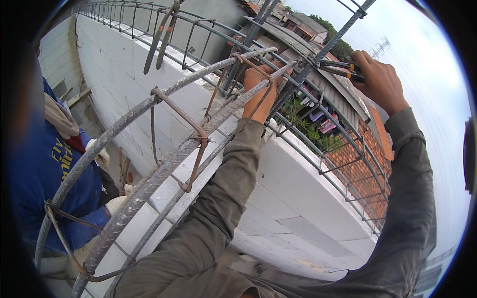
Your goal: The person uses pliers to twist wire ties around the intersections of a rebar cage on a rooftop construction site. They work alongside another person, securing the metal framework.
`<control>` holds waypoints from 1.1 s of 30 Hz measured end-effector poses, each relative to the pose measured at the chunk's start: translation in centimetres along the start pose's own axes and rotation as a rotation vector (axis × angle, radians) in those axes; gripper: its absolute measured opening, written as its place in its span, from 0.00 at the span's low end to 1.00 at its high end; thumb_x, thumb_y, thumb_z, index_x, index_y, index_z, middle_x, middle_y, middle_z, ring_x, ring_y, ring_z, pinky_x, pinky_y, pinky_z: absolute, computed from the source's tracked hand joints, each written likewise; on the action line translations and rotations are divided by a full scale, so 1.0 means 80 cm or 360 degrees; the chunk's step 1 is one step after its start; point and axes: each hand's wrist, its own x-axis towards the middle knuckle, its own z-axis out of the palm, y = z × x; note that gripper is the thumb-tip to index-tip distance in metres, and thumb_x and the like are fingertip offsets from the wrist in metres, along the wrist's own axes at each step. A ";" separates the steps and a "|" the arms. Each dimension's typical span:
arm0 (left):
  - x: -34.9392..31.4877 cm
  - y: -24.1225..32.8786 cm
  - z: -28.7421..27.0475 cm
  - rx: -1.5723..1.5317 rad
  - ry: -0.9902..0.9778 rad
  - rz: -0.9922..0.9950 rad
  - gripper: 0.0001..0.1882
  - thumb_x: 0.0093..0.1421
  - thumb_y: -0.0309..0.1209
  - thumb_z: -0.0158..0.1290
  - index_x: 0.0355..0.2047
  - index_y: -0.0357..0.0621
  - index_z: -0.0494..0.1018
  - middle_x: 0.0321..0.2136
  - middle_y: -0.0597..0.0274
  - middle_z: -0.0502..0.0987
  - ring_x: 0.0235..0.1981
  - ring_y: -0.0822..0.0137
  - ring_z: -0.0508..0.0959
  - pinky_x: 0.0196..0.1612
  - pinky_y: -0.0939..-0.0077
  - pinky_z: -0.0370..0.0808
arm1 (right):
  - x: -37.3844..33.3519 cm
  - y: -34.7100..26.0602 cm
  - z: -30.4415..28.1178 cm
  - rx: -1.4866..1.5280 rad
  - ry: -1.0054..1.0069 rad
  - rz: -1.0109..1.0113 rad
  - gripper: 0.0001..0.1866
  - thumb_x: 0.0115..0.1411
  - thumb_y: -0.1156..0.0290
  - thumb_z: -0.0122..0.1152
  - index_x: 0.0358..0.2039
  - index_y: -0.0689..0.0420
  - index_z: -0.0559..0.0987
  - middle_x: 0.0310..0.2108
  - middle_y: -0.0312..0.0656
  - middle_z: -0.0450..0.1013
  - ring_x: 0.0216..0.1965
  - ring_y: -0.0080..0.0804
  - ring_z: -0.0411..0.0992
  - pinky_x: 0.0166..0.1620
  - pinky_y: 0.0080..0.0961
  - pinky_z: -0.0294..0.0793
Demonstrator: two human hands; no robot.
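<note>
Pincers with dark, orange-marked handles [343, 69] are in my right hand [381, 82], raised at the upper right. Their far end reaches a slanting upright steel bar [338, 37]. My left hand [259, 94] is curled in among the bars where the rebar cages meet at the corner. A long ribbed bar [218, 116] passes in front of it, and its fingertips are hidden. Thin wire ties and bent stirrups [186, 116] join the long bars. A second pair of pincers with grey, red-banded handles [161, 42] hangs from the cage at the upper left.
The cages run along the tops of white block walls [308, 198]. At the left, a person in a blue top [74, 164] and pale gloves is close to the near cage. Beyond the wall are roofs, a brick surface [365, 171], plants and hanging laundry [323, 119].
</note>
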 end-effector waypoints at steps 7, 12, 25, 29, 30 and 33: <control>-0.001 0.000 -0.005 -0.0166 -0.0058 -0.0190 0.09 0.59 0.29 0.66 0.38 0.39 0.86 0.28 0.71 0.82 0.29 0.81 0.73 0.34 0.83 0.68 | -0.021 -0.001 0.026 -0.0450 0.0654 -0.0315 0.32 0.57 0.63 0.69 0.62 0.43 0.70 0.53 0.29 0.71 0.54 0.31 0.71 0.48 0.34 0.75; 0.000 -0.012 -0.004 -0.0055 -0.0054 -0.0098 0.11 0.59 0.31 0.66 0.39 0.38 0.85 0.29 0.70 0.81 0.30 0.80 0.73 0.35 0.82 0.68 | -0.009 0.002 0.034 -0.0102 0.0161 -0.0099 0.26 0.60 0.64 0.66 0.59 0.45 0.76 0.46 0.36 0.76 0.48 0.39 0.75 0.46 0.38 0.76; 0.000 -0.015 -0.003 -0.0125 -0.0053 -0.0077 0.10 0.58 0.30 0.66 0.39 0.39 0.86 0.31 0.68 0.83 0.33 0.77 0.74 0.41 0.79 0.70 | 0.017 0.018 0.058 0.0023 0.0362 -0.0282 0.29 0.65 0.78 0.51 0.65 0.39 0.73 0.43 0.39 0.79 0.45 0.43 0.78 0.48 0.41 0.78; -0.013 0.011 0.001 -0.0031 -0.0026 -0.0066 0.09 0.59 0.29 0.65 0.38 0.40 0.86 0.31 0.68 0.83 0.34 0.77 0.75 0.41 0.80 0.70 | 0.014 0.016 0.053 -0.0064 0.0196 -0.0214 0.26 0.64 0.74 0.56 0.62 0.41 0.75 0.46 0.39 0.78 0.45 0.43 0.78 0.47 0.41 0.78; -0.009 0.006 0.000 -0.0115 -0.0026 -0.0067 0.08 0.59 0.29 0.64 0.38 0.40 0.87 0.31 0.68 0.83 0.33 0.77 0.75 0.40 0.80 0.70 | 0.016 0.015 0.046 -0.0088 0.0089 -0.0189 0.24 0.64 0.71 0.58 0.61 0.42 0.75 0.47 0.40 0.78 0.45 0.43 0.78 0.47 0.41 0.77; 0.001 -0.011 -0.007 -0.0132 -0.0047 -0.0055 0.09 0.58 0.28 0.64 0.38 0.41 0.86 0.30 0.68 0.83 0.32 0.77 0.75 0.39 0.80 0.70 | 0.019 0.010 0.020 0.0211 -0.0325 -0.0070 0.23 0.57 0.66 0.71 0.53 0.52 0.78 0.40 0.42 0.78 0.36 0.39 0.79 0.39 0.36 0.78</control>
